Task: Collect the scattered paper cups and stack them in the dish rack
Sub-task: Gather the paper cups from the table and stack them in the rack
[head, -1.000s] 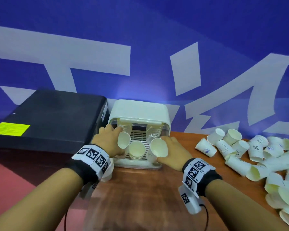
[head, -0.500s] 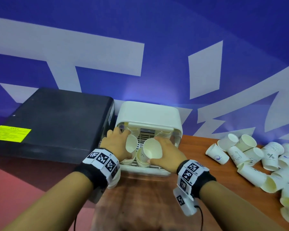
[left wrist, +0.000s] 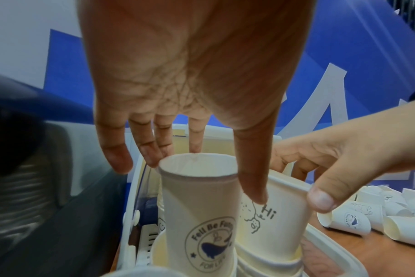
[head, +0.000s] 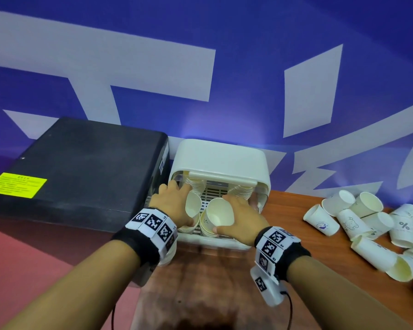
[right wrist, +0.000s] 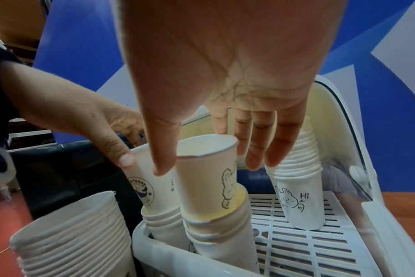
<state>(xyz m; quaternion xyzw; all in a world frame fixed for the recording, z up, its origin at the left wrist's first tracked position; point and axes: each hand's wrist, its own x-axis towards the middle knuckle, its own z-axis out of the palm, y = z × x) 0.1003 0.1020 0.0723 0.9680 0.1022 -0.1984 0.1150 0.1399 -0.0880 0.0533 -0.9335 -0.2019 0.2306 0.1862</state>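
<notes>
Both hands sit deeper in the dish rack [head: 221, 160] vs 1 s ago, cups lower onto the stacks; rt hand's cup has shifted left toward the middle stack.

L hand [head: 171, 206] reaches fwd, palm down, fingers pointing into the rack opening; thumb and fingertips [left wrist: 152, 155] pinch the rim of the whale-logo cup [left wrist: 201, 215], clamped on it, cup base nested in the front-left stack [right wrist: 165, 223].

R hand [head: 242, 219] mirrors it just beside, palm down, thumb [right wrist: 162, 155] on one side and fingers on the other side of the bunny cup [right wrist: 209, 178], gripping near the rim; cup tilts, lower half seated in the front-middle stack [right wrist: 222, 236].

Back-right of the rack floor stands another tall stack [right wrist: 298, 187], bottom cup marked "Hi". Rack is at the tabletop's [head: 200, 282] rear edge, touching a black box [head: 81, 167] on its left. Loose cups [head: 367, 225] lie heaped along the tabletop's right edge, well apart from both hands. One more stack [right wrist: 76, 234] shows near the L wrist, outside the rack.
</notes>
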